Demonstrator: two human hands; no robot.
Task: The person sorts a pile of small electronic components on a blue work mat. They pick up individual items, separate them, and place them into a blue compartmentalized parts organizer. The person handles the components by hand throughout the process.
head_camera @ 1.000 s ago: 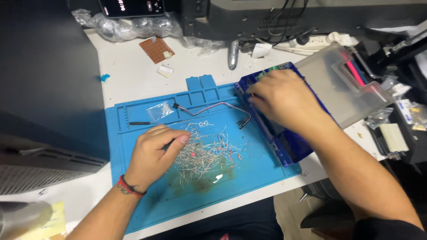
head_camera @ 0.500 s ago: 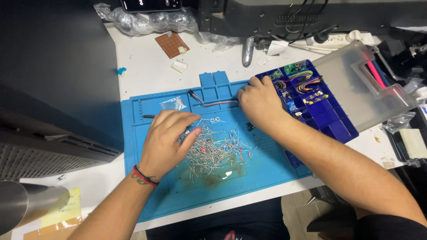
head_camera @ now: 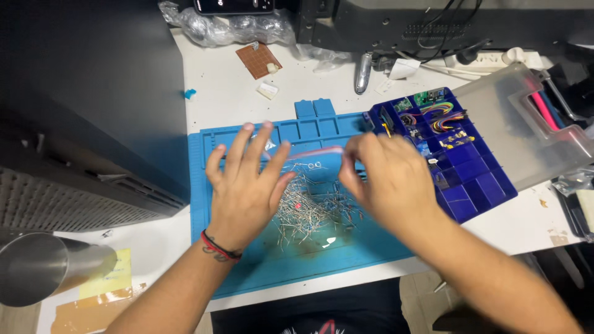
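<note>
Nearest the viewer, the person's left hand [head_camera: 247, 185] hovers flat over a blue silicone work mat [head_camera: 260, 272], its fingers [head_camera: 250, 139] spread apart and holding nothing. Just beside it lies a heap of small wire-legged components [head_camera: 309, 213], loose on the middle of the mat and partly under both palms. The right hand [head_camera: 390, 182] is blurred in motion at the heap's right side; its fingers seem curled near a small clear zip bag with a red strip [head_camera: 309, 151], but whether they grip it cannot be told. Judging by the pose, the step in hand is gathering or sorting the loose parts, and the next move calls for a light pinch, since the thin legs tangle and scatter easily.

Room on the mat is fair: bare blue shows below the heap toward the tabletop's [head_camera: 161, 241] near edge, which lies close, so parts swept that way could drop off. To the right, a blue compartment box [head_camera: 476, 185] with coloured wires touches the mat's corner, its clear lid [head_camera: 526, 124] open beyond. To the left, a dark case [head_camera: 93, 124] walls that side. Farther back lie a brown perforated board [head_camera: 258, 60] and crumpled clear plastic wrap [head_camera: 235, 28].
</note>
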